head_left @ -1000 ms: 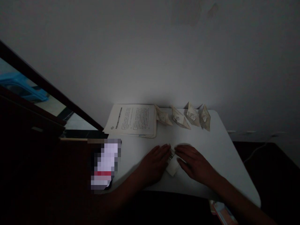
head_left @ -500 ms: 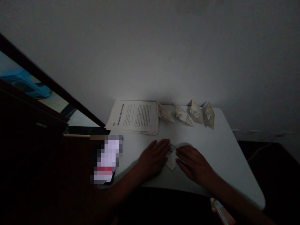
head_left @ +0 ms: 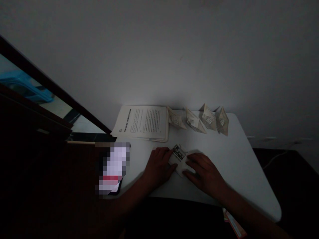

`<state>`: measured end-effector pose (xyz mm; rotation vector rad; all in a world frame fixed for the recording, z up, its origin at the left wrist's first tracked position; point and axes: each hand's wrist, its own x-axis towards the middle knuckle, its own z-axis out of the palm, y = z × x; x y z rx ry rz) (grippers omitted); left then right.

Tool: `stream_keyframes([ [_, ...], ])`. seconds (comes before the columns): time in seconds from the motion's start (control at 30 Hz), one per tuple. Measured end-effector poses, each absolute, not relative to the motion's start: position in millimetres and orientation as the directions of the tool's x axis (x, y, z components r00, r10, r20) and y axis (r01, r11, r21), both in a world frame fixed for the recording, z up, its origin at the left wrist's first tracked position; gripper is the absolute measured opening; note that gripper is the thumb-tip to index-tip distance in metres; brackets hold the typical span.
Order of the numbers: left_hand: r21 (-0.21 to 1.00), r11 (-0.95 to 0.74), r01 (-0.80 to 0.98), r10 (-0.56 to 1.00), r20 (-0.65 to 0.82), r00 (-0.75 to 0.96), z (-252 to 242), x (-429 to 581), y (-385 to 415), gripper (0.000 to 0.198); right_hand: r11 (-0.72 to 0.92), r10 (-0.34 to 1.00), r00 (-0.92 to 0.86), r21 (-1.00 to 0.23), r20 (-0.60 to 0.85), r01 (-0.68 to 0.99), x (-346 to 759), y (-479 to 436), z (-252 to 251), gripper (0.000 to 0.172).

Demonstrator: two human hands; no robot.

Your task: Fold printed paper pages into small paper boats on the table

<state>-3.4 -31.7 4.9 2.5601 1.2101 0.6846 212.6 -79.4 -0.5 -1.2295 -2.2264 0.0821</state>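
A small folded piece of printed paper [head_left: 179, 158] lies on the white table [head_left: 231, 159] in front of me. My left hand [head_left: 159, 166] has its fingers curled on the paper's left edge, lifting a flap. My right hand [head_left: 203, 172] presses down on the paper's right side with its fingers bent over it. Both hands touch the paper. The room is dim.
Several folded paper boats [head_left: 199, 121] stand in a row at the table's back edge by the wall. A stack of printed sheets [head_left: 143, 123] lies at the back left. A phone [head_left: 112, 167] sits at the table's left edge. A dark frame [head_left: 50, 89] slants at the left.
My left fingers, flat on the table before, have curled and turned up a flap of the paper. My right hand has shifted slightly left over the paper.
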Motion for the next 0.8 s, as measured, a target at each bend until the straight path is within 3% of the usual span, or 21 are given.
stream_keyframes([
  [0.27,0.428,-0.53,0.732,0.848,0.256,0.465,2,-2,-30,0.049,0.567,0.799,-0.385,-0.367,0.462,0.737,200,-83,0,0.017],
  [0.43,0.434,-0.424,0.795,0.903,0.137,0.407,9,-1,-20,0.031,0.578,0.799,-0.411,-0.373,0.439,0.725,196,-85,-3,0.017],
  [0.6,0.418,-0.401,0.815,0.915,0.144,0.376,11,-10,-15,0.019,0.579,0.798,-0.415,-0.361,0.438,0.731,195,-86,-2,0.016],
  [0.8,0.382,-0.388,0.839,0.921,0.12,0.371,15,-7,-26,0.026,0.58,0.797,-0.41,-0.37,0.444,0.726,195,-86,-4,0.016],
])
